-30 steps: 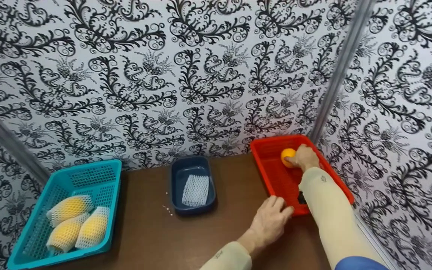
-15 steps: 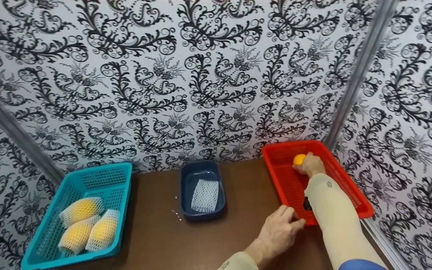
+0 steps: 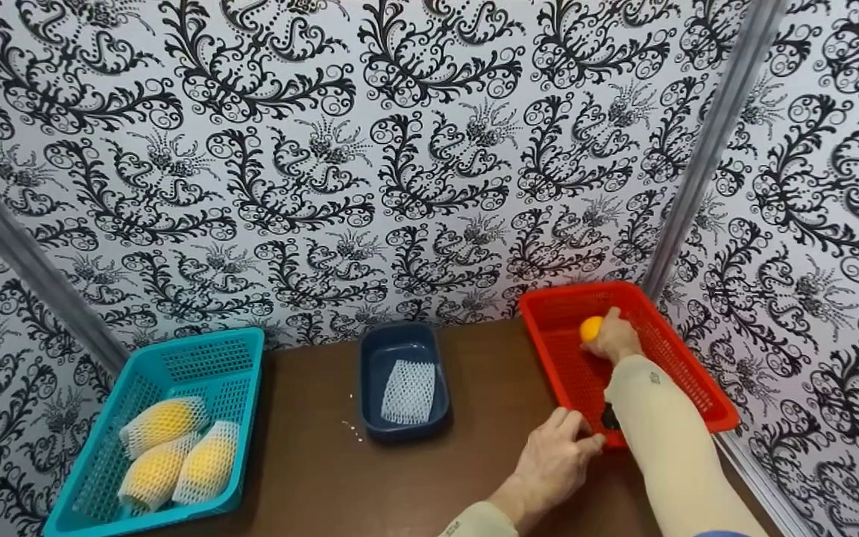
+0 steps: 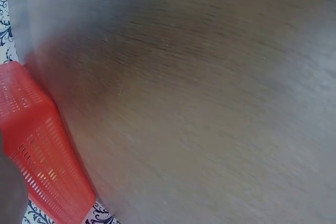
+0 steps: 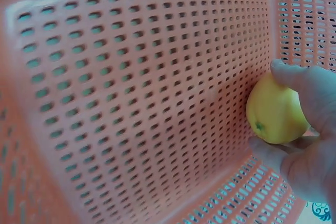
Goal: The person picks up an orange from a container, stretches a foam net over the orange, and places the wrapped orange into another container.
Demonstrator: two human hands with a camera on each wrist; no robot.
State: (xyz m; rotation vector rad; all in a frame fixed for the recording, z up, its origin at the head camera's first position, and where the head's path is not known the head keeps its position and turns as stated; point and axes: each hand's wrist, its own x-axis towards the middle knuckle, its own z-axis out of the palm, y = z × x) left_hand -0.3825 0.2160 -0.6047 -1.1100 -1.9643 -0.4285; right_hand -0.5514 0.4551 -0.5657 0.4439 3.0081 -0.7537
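Inside the red basket (image 3: pixel 575 373), near its far end, my right hand (image 3: pixel 616 337) holds a rounded yellow fruit (image 3: pixel 591 329) between thumb and fingers. The right wrist view shows the fruit (image 5: pixel 275 111) low against the perforated basket floor (image 5: pixel 157 98), its green stem spot visible. My left hand (image 3: pixel 552 456) grips the near left corner of the basket's rim with bent fingers. In the left wrist view, the red basket (image 4: pixel 42 150) shows at the left edge, and only a blurred bit of the hand appears.
A teal basket (image 3: pixel 250 418) at the left holds several yellow fruits (image 3: pixel 209 464) in white foam nets. Between the baskets, a dark blue tray (image 3: pixel 367 388) holds a white foam net (image 3: pixel 408 391). A small black object (image 3: pixel 608 418) is partly hidden by the right sleeve. Patterned walls enclose the brown table (image 3: pixel 310 462).
The view has shifted, so the baskets and tray appear farther right and slightly lower. The right hand still holds the fruit at the basket's far end; the left hand stays at the rim.
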